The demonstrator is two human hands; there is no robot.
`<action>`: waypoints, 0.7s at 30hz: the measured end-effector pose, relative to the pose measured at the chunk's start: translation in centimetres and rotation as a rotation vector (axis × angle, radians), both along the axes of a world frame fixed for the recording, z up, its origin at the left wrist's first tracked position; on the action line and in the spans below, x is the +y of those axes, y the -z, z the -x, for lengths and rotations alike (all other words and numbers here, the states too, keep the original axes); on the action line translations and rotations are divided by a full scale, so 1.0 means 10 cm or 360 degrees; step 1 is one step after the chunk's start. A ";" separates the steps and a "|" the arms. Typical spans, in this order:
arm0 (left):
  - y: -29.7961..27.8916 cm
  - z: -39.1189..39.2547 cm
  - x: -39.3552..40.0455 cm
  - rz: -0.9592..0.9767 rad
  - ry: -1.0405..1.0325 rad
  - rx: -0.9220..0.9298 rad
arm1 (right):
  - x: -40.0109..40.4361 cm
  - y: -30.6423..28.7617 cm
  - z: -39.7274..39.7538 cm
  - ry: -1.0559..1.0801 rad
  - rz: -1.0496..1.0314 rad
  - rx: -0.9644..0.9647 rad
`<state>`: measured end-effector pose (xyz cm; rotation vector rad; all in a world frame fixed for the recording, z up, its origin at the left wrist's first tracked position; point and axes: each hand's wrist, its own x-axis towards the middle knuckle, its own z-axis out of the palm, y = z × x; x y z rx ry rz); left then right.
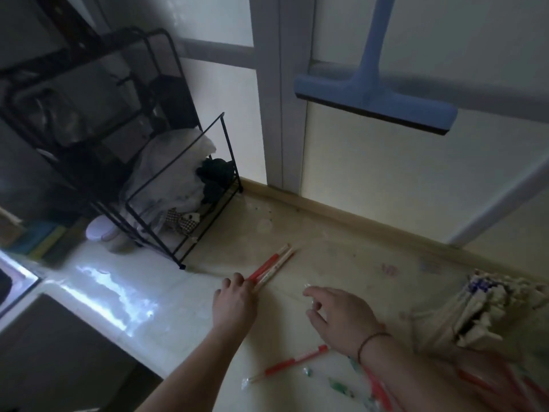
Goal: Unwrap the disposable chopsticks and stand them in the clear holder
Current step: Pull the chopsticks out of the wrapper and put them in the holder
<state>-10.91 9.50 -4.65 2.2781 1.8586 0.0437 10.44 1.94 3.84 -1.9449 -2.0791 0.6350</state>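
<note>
A: What is the counter (341,263) looking like?

B: Pale and dim, running up to a frosted window with a blue squeegee (375,105) hanging there. A black wire rack (178,203) is standing at the left.

A: And the hands?

B: The left hand (234,304) is gripping 2 red-wrapped chopsticks (273,267) lying on the counter. The right hand (338,316) is hovering with fingers loosely spread. Another wrapped pair (297,362) is lying near the front edge.
</note>
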 end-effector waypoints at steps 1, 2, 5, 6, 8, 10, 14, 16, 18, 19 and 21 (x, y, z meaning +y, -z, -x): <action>0.02 0.00 0.03 -0.0007 -0.0007 -0.0001 | 0.06 0.03 0.03 -0.0028 0.0124 -0.0038; 0.04 0.00 0.05 -0.0021 -0.0017 -0.0002 | 0.11 0.05 0.07 -0.0038 0.0201 -0.0075; 0.04 -0.02 0.05 -0.0041 -0.0012 0.0025 | 0.22 0.10 0.17 -0.0012 0.0244 -0.0144; 0.03 -0.02 0.03 -0.0045 0.0002 0.0031 | 0.24 0.10 0.20 0.0009 0.0228 -0.0139; -0.07 0.00 -0.06 -0.0077 0.0059 -0.0004 | 0.26 0.11 0.24 0.0039 0.0151 -0.0144; -0.19 0.04 -0.19 -0.0109 0.0142 -0.0039 | 0.26 0.16 0.21 0.0010 0.0037 -0.0182; -0.43 0.09 -0.43 -0.0012 -0.0027 -0.0470 | 0.15 0.15 0.17 0.0498 -0.0257 0.0294; -0.57 0.01 -0.59 0.0254 -0.0115 -0.0982 | 0.09 0.04 0.12 0.0967 -0.0489 0.0774; -0.74 -0.09 -0.78 0.0480 -0.0092 -0.1320 | 0.04 -0.15 0.03 0.1172 -0.0480 0.1183; -0.80 -0.16 -0.87 0.0550 -0.0065 -0.1454 | -0.01 -0.27 -0.04 0.1195 -0.0409 0.1392; -0.95 -0.30 -1.03 0.0697 -0.0023 -0.1720 | -0.17 -0.55 -0.16 0.1111 -0.0314 0.1626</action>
